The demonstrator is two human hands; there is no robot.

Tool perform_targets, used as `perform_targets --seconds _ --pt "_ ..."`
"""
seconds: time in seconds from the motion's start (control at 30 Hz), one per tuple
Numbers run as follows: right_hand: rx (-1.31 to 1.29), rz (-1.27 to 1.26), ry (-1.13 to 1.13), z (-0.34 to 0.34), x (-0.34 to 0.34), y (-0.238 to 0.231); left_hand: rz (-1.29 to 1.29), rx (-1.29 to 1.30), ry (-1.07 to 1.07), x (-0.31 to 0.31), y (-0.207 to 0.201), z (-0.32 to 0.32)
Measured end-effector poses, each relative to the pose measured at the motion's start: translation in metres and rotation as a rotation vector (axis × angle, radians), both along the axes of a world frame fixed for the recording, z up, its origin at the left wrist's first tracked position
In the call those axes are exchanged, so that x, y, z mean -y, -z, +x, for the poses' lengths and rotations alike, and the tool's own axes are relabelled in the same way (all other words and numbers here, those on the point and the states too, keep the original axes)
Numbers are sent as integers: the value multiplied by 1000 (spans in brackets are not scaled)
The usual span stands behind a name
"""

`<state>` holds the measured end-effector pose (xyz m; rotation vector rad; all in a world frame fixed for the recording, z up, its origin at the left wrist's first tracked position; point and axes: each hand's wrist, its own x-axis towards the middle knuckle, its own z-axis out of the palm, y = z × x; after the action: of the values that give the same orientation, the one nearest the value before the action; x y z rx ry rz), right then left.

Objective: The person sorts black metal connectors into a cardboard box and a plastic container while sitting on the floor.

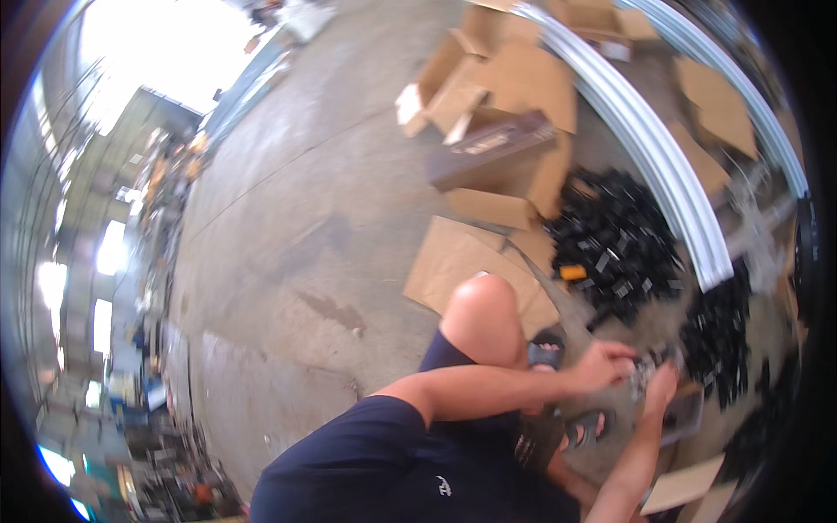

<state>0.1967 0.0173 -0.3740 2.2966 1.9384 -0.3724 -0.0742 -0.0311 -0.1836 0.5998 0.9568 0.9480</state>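
Low at the right, my left hand (602, 366) and my right hand (663, 385) meet over small silvery and dark pieces (643, 370), blurred and too small to name. The fingers of both hands are closed around or against them. Just beyond lies a large heap of small black parts (615, 244) on the floor, with an orange piece (572, 273) at its near edge. A second pile of longer black parts (717, 336) is right of my hands. Under my right hand stands a grey, box-like container (683, 417), partly hidden by my wrist.
Long pale metal profiles (645, 131) curve across the right side. Opened cardboard boxes (523, 83), a dark brown box (493, 150) and a flat cardboard sheet (475, 261) lie beyond my knee (481, 305). Cardboard flaps (684, 486) stick up near my right forearm. Concrete floor (288, 227) stretches left.
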Motion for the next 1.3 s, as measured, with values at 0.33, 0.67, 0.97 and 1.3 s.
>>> perform_targets --seconds 0.33,0.67,0.97,1.3 --pt "-397 215 181 0 -3 27 -68 87 5 -13 8 17" --pt "-731 -59 384 -30 2 -3 -41 138 -28 -10 0 10" --pt "-290 189 188 -32 -2 -38 -41 124 -38 -13 -3 14" --pt "-867 408 375 -11 10 -74 -26 230 -57 -24 -5 15"
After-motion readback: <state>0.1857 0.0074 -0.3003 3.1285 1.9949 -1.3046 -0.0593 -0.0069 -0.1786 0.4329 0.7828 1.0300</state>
